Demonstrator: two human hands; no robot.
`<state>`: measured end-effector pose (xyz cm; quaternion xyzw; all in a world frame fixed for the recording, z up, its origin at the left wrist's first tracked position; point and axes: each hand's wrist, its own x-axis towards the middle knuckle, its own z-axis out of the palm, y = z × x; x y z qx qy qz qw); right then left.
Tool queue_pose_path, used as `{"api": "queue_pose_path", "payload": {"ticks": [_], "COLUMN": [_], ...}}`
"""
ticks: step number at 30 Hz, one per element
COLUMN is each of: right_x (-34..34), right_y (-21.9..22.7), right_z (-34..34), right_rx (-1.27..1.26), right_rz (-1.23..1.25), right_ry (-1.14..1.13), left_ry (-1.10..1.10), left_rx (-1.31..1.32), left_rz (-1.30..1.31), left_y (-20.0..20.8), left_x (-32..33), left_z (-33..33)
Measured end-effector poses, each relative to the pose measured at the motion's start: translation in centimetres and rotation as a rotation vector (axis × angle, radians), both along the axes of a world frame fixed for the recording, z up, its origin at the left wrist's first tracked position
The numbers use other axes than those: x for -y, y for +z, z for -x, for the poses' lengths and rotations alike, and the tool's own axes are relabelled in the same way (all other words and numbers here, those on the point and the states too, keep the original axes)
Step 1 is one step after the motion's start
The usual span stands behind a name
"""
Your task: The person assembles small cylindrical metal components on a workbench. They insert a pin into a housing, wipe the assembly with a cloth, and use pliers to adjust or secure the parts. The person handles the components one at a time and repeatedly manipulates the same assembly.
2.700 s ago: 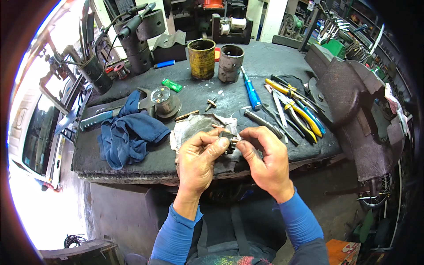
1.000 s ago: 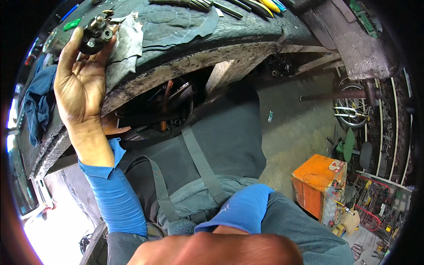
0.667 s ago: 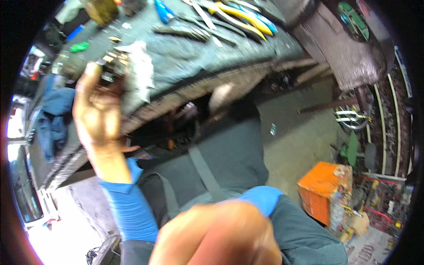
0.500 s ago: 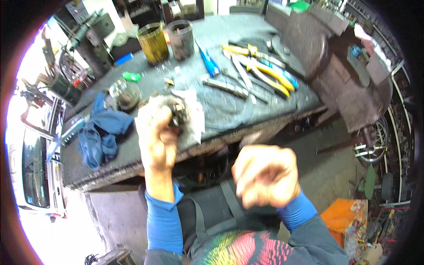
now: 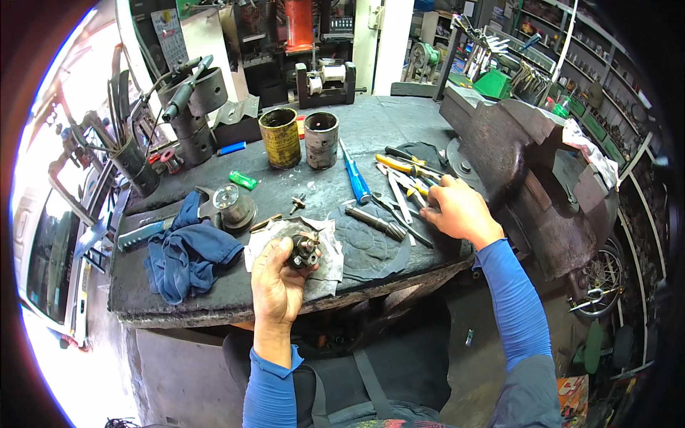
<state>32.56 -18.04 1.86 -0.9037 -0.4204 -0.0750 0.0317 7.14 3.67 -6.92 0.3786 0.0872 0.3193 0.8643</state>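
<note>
My left hand (image 5: 277, 282) holds up a small dark metal mechanical part (image 5: 305, 251) with several prongs, pinched between thumb and fingers. Behind it a stained white cloth (image 5: 325, 265) lies on the bench's front. My right hand (image 5: 460, 209) is at the tool group on the right, its fingers curled over the handles of yellow-and-black pliers (image 5: 416, 191); the hand hides most of the handles. Next to it lie another yellow-handled tool (image 5: 394, 163), a blue-handled screwdriver (image 5: 357, 178) and a dark steel cylindrical tool (image 5: 374, 222) on a dark grey cloth (image 5: 364, 251).
A large vise (image 5: 528, 164) stands at the bench's right. Two tins, one yellow (image 5: 280, 143) and one grey (image 5: 321, 143), are at the back. On the left lie a blue cloth (image 5: 187, 253), a round glass-topped piece (image 5: 235, 208) and a green packet (image 5: 242, 180).
My right hand has gone from in front of my body, over the bench's front edge, to the pliers. My left hand still holds the metal part. The view has tilted up.
</note>
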Motion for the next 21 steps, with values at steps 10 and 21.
{"api": "queue_pose_path", "payload": {"ticks": [10,21], "right_x": [-1.4,4.1], "right_y": [0.2,1.5], "right_z": [-0.3,-4.3], "right_rx": [-0.123,-0.993], "right_rz": [-0.138,-0.971], "right_ry": [-0.169,-0.007], "left_ry": [-0.043,-0.045], "left_rx": [0.04,0.018], "left_rz": [0.034,0.094], "left_y": [0.3,-0.1], "left_x": [-0.1,-0.5], "left_z": [-0.1,-0.6]}}
